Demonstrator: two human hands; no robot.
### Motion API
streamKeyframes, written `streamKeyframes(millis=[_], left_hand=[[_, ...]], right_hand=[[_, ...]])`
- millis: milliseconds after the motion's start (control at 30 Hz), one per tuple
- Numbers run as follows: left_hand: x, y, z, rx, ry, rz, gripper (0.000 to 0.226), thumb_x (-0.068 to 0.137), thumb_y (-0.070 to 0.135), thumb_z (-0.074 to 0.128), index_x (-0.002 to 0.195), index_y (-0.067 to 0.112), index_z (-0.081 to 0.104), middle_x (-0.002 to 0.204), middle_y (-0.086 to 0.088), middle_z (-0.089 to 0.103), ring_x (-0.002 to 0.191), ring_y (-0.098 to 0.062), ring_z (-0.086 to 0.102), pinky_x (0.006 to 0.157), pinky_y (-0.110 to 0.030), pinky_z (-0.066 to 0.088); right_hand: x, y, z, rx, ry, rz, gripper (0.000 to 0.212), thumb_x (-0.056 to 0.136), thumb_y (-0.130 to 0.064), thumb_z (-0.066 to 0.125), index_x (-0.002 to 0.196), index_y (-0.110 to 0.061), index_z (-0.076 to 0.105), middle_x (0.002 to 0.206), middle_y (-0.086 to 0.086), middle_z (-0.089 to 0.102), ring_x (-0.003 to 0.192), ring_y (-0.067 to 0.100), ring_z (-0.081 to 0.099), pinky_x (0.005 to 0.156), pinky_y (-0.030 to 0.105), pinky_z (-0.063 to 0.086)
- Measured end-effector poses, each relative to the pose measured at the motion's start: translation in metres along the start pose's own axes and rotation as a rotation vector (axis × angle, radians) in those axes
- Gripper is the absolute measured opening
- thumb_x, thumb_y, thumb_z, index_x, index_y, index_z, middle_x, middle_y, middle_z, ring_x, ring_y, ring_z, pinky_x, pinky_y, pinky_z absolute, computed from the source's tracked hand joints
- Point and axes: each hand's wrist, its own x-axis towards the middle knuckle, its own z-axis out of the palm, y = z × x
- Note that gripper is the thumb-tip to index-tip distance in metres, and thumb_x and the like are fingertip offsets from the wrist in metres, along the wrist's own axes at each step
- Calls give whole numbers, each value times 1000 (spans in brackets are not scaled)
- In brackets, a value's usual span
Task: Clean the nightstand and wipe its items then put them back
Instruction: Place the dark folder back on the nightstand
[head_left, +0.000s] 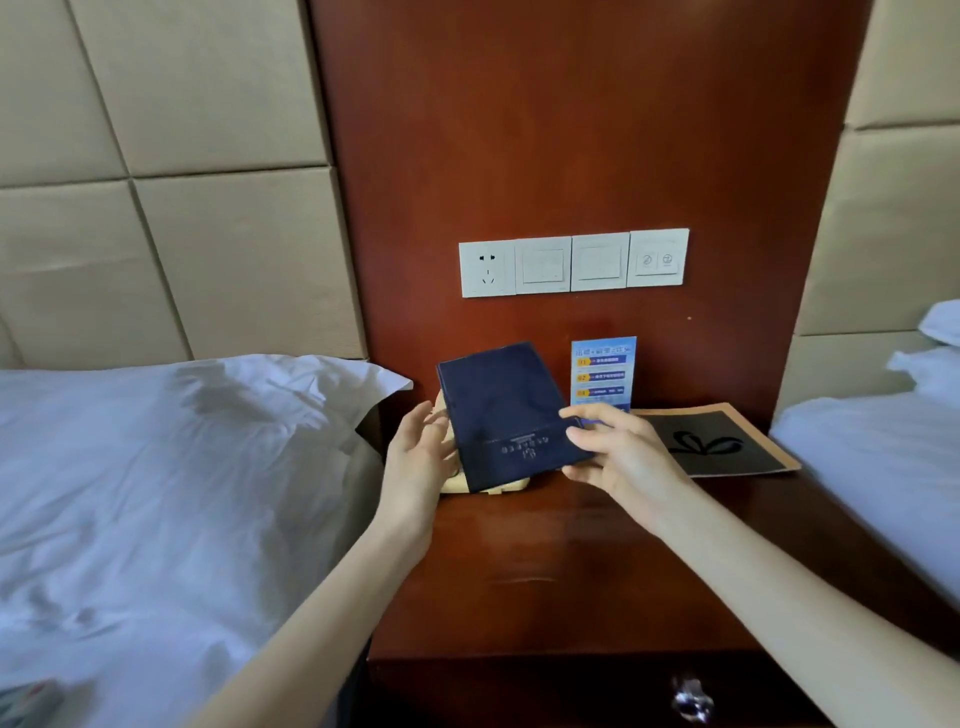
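Note:
A dark blue folder (501, 410) with silver lettering is held tilted above the back left of the red-brown nightstand (540, 566). My right hand (618, 452) grips its lower right corner between thumb and fingers. My left hand (421, 457) is at its left edge with fingers spread, touching or nearly touching it. Under the folder sits a cream-coloured object (498, 486), mostly hidden. A blue printed card (602, 374) stands against the wood back panel. A brown booklet with a black cover design (722, 441) lies flat at the back right.
A bed with white pillow and sheet (156, 467) borders the nightstand on the left, another white bed (878, 457) on the right. A row of white socket and switch plates (574, 262) is on the panel. A drawer knob (691, 699) shows at the bottom front.

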Motion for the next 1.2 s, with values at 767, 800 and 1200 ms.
streamKeyframes(millis=[767,800,1200], left_hand=[[42,-86,162,103,-391,-260,29,84,-14,56,110,-3,53,92,-10,63,78,-19,64,58,-22,58],[47,-91,172,132,-403,-265,33,83,-15,56,114,-5,52,99,-13,64,82,-20,65,58,-22,57],[82,-132,218,321,-439,-326,27,83,-10,61,108,0,56,103,-11,60,89,-19,62,78,-25,55]], right_hand=[[31,11,-171,-176,451,-48,20,93,3,50,102,-10,64,116,12,62,97,31,64,62,33,52],[34,10,-180,-183,474,-47,21,94,3,49,100,-11,64,117,11,62,99,31,63,62,33,52],[87,9,-240,-708,533,23,22,94,-7,51,111,-15,64,114,3,57,108,21,51,88,32,39]])
